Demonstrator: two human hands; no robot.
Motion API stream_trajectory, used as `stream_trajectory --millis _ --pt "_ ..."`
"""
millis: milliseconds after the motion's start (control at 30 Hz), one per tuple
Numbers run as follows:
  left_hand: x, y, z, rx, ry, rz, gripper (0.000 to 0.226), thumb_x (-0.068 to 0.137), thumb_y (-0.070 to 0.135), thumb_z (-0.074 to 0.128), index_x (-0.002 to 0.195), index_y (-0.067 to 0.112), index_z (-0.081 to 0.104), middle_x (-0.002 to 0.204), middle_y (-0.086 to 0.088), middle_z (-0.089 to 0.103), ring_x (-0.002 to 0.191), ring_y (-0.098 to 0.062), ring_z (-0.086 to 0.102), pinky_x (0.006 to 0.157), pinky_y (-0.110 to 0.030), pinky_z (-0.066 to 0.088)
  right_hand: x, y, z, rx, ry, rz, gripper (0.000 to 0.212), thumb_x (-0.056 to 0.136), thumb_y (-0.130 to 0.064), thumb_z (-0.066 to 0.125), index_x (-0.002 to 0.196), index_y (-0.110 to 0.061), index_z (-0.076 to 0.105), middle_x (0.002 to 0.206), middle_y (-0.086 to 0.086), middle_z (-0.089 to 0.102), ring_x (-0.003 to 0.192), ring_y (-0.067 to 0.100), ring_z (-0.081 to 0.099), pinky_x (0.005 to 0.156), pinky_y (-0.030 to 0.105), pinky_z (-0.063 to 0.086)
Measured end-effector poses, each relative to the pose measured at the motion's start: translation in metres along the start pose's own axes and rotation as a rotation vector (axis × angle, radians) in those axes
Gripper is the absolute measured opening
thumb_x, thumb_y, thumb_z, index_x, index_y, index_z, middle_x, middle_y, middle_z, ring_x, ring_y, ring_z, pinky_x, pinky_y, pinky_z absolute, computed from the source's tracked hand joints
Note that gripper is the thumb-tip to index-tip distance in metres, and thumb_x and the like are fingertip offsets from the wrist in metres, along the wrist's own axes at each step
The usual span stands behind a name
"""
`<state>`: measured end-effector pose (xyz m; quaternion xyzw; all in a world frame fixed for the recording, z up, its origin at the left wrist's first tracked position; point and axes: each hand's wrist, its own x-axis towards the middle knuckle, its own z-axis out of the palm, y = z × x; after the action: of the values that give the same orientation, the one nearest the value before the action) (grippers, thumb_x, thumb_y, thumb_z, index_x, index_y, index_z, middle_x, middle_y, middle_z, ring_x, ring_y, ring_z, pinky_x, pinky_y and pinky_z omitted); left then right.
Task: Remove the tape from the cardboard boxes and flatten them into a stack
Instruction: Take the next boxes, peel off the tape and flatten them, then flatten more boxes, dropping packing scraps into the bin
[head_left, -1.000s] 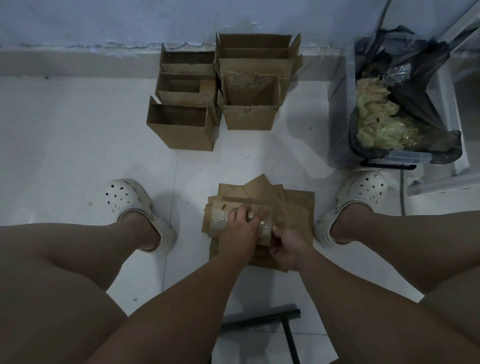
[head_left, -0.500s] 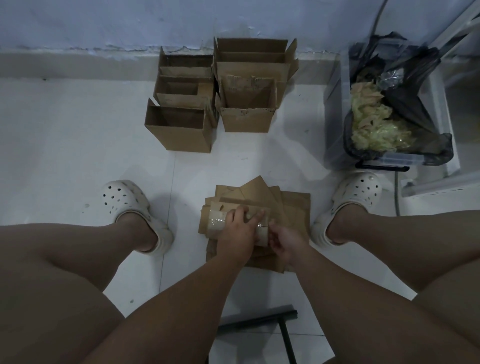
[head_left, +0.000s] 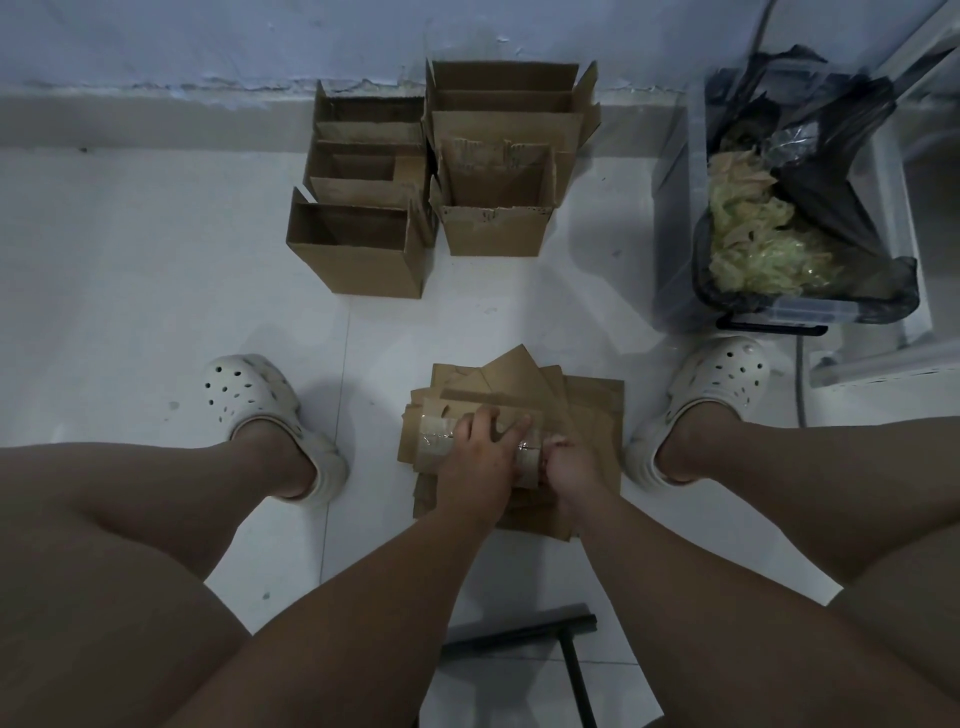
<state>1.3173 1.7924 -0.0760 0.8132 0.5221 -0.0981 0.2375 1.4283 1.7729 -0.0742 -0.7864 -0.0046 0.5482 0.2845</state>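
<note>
On floor (head_left: 156, 270), atop flat stack (head_left: 597, 410): taped box (head_left: 422, 460), collapsed. Pinned by spread, straight-fingered left hand (head_left: 480, 457); tape (head_left: 434, 435) end pinched by curled right hand (head_left: 569, 470). Cardboard light, stiff; tape thin, clingy, likely tear-prone: grip close to peel line, pull low.

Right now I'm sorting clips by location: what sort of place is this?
Probably a home or storeroom corner: white tiled floor meeting a painted wall, open cardboard boxes lined up, and a bag-lined plastic bin full of crumpled tape.
</note>
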Motion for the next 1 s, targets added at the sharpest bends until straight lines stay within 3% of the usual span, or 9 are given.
stream_trajectory --millis 100,200,400,467,567,700,800,900,1000 --pt "0.000 0.003 -0.004 0.008 -0.010 -0.004 0.057 0.091 0.031 0.058 0.142 0.038 0.032 0.142 -0.004 0.031 0.129 -0.023 0.028 0.080 -0.030 0.048 -0.003 0.004 0.001 -0.134 0.057 -0.096 0.024 0.097 -0.012 0.044 0.080 -0.010 0.061 0.080 0.006 0.060 0.078 0.021 0.055 0.062 0.026 0.039" --pt "0.000 0.006 -0.006 -0.004 -0.010 -0.006 0.053 0.092 0.024 0.056 0.140 0.035 0.036 0.141 -0.005 0.031 0.129 -0.025 0.028 0.079 -0.030 0.046 -0.007 0.005 0.001 -0.165 0.128 -0.131 0.018 0.098 -0.016 0.045 0.095 -0.008 0.061 0.089 0.007 0.061 0.085 0.023 0.056 0.071 0.029 0.040" --pt "-0.003 0.003 -0.005 -0.003 0.033 -0.012 0.047 0.088 0.023 0.061 0.131 0.025 0.044 0.137 -0.004 0.037 0.125 -0.023 0.033 0.077 -0.028 0.047 -0.012 0.000 -0.004 -0.323 0.118 -0.218 0.012 0.097 -0.016 0.047 0.086 -0.016 0.054 0.080 -0.003 0.055 0.073 0.013 0.050 0.054 0.023 0.032" --pt "-0.009 -0.001 -0.002 0.043 0.018 0.063 0.048 0.087 0.025 0.063 0.132 0.024 0.046 0.142 -0.005 0.037 0.130 -0.027 0.031 0.084 -0.032 0.049 -0.014 -0.001 -0.004 -0.352 0.117 -0.230 0.011 0.095 -0.017 0.049 0.086 -0.018 0.054 0.079 -0.005 0.054 0.069 0.009 0.048 0.052 0.021 0.031" --pt "-0.015 -0.010 0.007 0.118 -0.050 0.225 0.052 0.094 0.018 0.050 0.144 0.016 0.035 0.152 -0.007 0.028 0.140 -0.032 0.020 0.098 -0.037 0.042 -0.018 -0.004 -0.003 -0.374 0.152 -0.242 0.009 0.093 -0.016 0.052 0.085 -0.017 0.055 0.080 -0.006 0.055 0.071 0.009 0.049 0.053 0.021 0.031" --pt "-0.015 -0.009 0.013 0.141 -0.114 0.221 0.056 0.097 0.015 0.039 0.150 0.013 0.021 0.155 -0.007 0.017 0.144 -0.031 0.009 0.109 -0.041 0.035 -0.023 -0.007 -0.002 -0.473 0.158 -0.309 0.011 0.092 -0.015 0.051 0.081 -0.016 0.053 0.073 -0.007 0.053 0.062 0.002 0.043 0.048 0.017 0.027" --pt "-0.016 -0.006 0.011 -0.011 -0.074 0.197 0.052 0.095 0.020 0.048 0.145 0.015 0.037 0.153 -0.005 0.025 0.144 -0.028 0.014 0.112 -0.036 0.030 -0.029 -0.007 0.006 -0.486 0.140 -0.359 0.010 0.090 -0.020 0.056 0.081 -0.015 0.055 0.071 -0.008 0.053 0.062 0.005 0.047 0.049 0.018 0.030" --pt "-0.017 -0.005 0.004 -0.212 0.035 0.126 0.043 0.090 0.027 0.058 0.132 0.016 0.055 0.143 -0.001 0.040 0.130 -0.021 0.039 0.092 -0.029 0.045 -0.035 -0.008 0.012 -0.459 0.126 -0.398 0.012 0.089 -0.021 0.058 0.080 -0.013 0.056 0.071 -0.005 0.056 0.066 0.011 0.052 0.053 0.021 0.037" --pt "-0.019 -0.002 -0.003 -0.337 0.096 -0.017 0.038 0.090 0.027 0.056 0.126 0.018 0.057 0.130 0.003 0.053 0.109 -0.014 0.052 0.070 -0.021 0.039 -0.037 -0.009 0.009 -0.423 0.043 -0.421 0.013 0.086 -0.018 0.059 0.073 -0.016 0.059 0.070 -0.003 0.061 0.066 0.012 0.057 0.057 0.026 0.045"
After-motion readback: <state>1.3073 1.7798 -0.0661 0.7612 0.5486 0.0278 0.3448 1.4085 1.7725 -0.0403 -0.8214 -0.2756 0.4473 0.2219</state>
